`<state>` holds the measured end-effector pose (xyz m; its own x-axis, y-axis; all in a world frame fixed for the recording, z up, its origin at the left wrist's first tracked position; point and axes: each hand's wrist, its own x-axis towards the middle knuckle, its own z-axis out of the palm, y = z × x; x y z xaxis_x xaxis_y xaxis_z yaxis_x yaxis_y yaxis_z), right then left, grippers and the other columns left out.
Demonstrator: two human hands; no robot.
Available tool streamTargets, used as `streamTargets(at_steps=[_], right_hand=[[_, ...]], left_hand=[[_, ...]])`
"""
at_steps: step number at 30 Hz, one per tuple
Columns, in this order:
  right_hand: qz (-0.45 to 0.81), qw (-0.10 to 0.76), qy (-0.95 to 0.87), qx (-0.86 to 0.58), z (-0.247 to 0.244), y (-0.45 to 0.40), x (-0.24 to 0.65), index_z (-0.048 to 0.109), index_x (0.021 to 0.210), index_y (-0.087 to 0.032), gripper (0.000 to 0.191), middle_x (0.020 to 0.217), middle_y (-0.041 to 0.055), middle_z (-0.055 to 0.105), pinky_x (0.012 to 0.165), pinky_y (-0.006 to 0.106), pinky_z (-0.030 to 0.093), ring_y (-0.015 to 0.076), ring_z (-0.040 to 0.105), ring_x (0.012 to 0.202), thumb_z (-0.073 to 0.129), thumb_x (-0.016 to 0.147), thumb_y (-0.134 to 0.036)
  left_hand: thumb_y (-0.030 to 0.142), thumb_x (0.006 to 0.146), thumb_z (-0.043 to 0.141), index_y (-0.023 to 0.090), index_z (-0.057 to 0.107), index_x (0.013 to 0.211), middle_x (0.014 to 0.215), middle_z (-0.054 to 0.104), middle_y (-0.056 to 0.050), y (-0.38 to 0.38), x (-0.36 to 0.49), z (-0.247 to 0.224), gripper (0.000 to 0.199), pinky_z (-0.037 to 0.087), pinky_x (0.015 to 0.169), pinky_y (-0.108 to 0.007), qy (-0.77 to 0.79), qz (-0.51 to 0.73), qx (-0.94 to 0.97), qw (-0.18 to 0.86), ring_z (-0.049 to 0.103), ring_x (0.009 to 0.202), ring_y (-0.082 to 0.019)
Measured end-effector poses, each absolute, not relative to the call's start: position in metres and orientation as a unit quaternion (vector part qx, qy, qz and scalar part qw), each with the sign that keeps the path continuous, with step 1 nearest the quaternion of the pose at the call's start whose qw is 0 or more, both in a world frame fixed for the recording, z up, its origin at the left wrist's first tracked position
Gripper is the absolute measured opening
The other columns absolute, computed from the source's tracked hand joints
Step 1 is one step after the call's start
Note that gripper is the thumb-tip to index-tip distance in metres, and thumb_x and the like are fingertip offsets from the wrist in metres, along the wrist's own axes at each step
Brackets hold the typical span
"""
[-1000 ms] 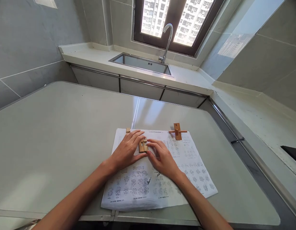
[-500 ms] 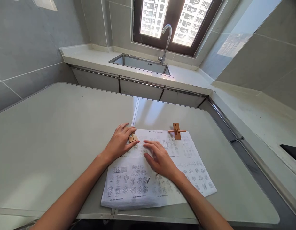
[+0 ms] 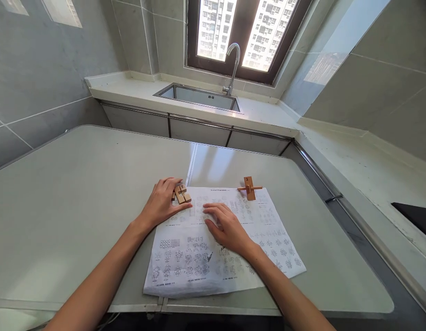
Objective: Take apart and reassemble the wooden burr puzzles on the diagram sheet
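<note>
A large printed sheet of line diagrams [image 3: 178,285] lies on the table. Several small wooden puzzle blocks [image 3: 180,195], one marked with a number, sit by its upper left edge. My left hand [image 3: 160,200] is beside them on their left, fingers loosely arched behind and thumb stretched out in front; part of the blocks is hidden by the fingers. Over the middle of the sheet my right hand [image 3: 228,227] rests palm down, fingers extended and holding nothing. At the sheet's top right stands a wooden cross-shaped puzzle [image 3: 249,188] with a plate marked 2, apart from both hands.
The pale folding table [image 3: 78,207] has a seam down its middle. Behind it runs a white counter [image 3: 123,87] with a steel sink [image 3: 199,99] and a tall faucet [image 3: 235,64]. Another counter [image 3: 354,156] with a metal rail [image 3: 365,239] borders the right side.
My left hand has drawn back to the left and uncovered more of the wooden blocks. The right hand keeps its pose on the sheet. The view has shifted slightly.
</note>
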<state>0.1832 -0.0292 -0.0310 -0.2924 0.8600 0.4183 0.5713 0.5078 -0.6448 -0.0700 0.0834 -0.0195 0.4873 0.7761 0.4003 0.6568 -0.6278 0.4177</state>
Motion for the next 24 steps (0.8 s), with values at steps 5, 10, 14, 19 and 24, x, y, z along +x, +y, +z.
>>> streamTargets(at_steps=[5,10,14,19,24], right_hand=[[0.192,0.378,-0.78,-0.461,-0.0301,-0.0293,0.1835,0.064,0.123,-0.027,0.025,0.133,0.0098,0.07,0.108,0.051,0.054,0.0278,0.063,0.127,0.058,0.102,-0.016],[0.193,0.377,-0.779,-0.461,-0.0282,-0.0297,0.1833,0.064,0.122,-0.026,0.024,0.132,0.0093,0.07,0.106,0.051,0.055,0.0274,0.063,0.125,0.058,0.101,-0.016],[0.189,0.38,-0.78,-0.459,-0.0288,-0.0294,0.1836,0.065,0.121,-0.026,0.024,0.132,0.0092,0.07,0.106,0.051,0.056,0.0276,0.063,0.125,0.058,0.101,-0.015],[0.186,0.38,-0.781,-0.459,-0.0291,-0.0293,0.1833,0.065,0.122,-0.027,0.024,0.131,0.0093,0.07,0.106,0.05,0.056,0.0276,0.064,0.125,0.058,0.101,-0.016],[0.182,0.379,-0.783,-0.459,-0.0289,-0.0293,0.1833,0.065,0.122,-0.028,0.025,0.131,0.0095,0.07,0.105,0.052,0.056,0.0285,0.064,0.125,0.057,0.102,-0.016]], left_hand=[[0.076,0.079,0.075,0.022,0.054,0.139,0.124,0.068,-0.013,0.0857,-0.0741,-0.0187,0.083,0.049,0.102,-0.053,0.446,0.265,0.851,0.081,0.062,0.116,-0.037],[0.082,0.077,0.072,0.022,0.055,0.136,0.125,0.069,-0.013,0.0858,-0.0753,-0.0163,0.086,0.048,0.1,-0.052,0.463,0.253,0.846,0.077,0.064,0.113,-0.037],[0.086,0.074,0.07,0.02,0.057,0.133,0.125,0.07,-0.015,0.0857,-0.0765,-0.0149,0.09,0.046,0.1,-0.054,0.488,0.247,0.836,0.039,0.063,0.113,-0.039],[0.086,0.075,0.069,0.02,0.059,0.13,0.122,0.07,-0.015,0.0852,-0.0763,-0.0152,0.087,0.046,0.098,-0.055,0.503,0.246,0.828,0.026,0.063,0.11,-0.039],[0.078,0.083,0.069,0.022,0.057,0.134,0.134,0.065,-0.014,0.0831,-0.0724,-0.0164,0.077,0.047,0.105,-0.053,0.451,0.258,0.851,0.075,0.06,0.12,-0.036]])
